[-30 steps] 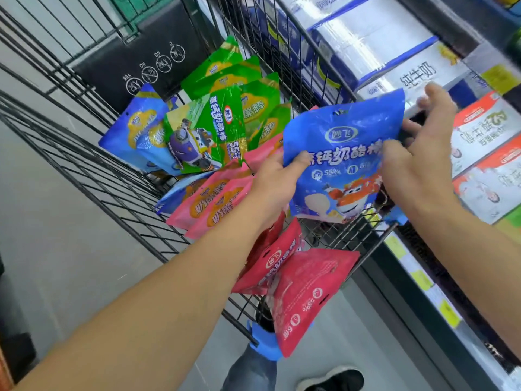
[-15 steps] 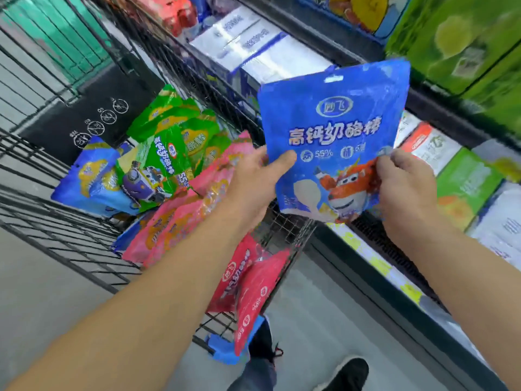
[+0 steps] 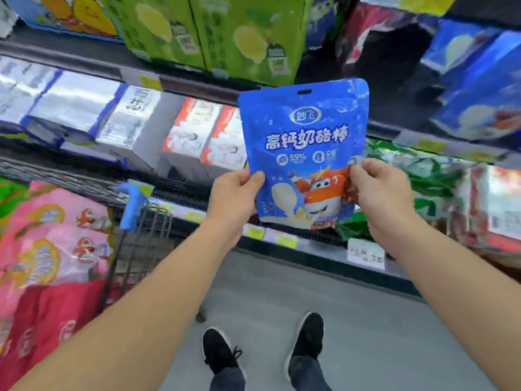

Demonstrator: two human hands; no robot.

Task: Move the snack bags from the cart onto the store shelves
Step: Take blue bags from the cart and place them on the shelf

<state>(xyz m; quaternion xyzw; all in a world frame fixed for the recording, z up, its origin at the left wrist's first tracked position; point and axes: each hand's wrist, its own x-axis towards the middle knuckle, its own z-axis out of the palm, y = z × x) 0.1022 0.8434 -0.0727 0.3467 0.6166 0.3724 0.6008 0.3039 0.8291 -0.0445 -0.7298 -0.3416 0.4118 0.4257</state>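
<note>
Head view: left hand and right hand pinch blue bag; pink bags in cart beside.

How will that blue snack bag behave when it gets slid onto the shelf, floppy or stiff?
Probably semi-stiff: the blue snack bag stands upright though the left hand and right hand pinch only its lower edges. Its glossy, crinkled film looks slippery. It seems light, and may slump unsupported.
</note>
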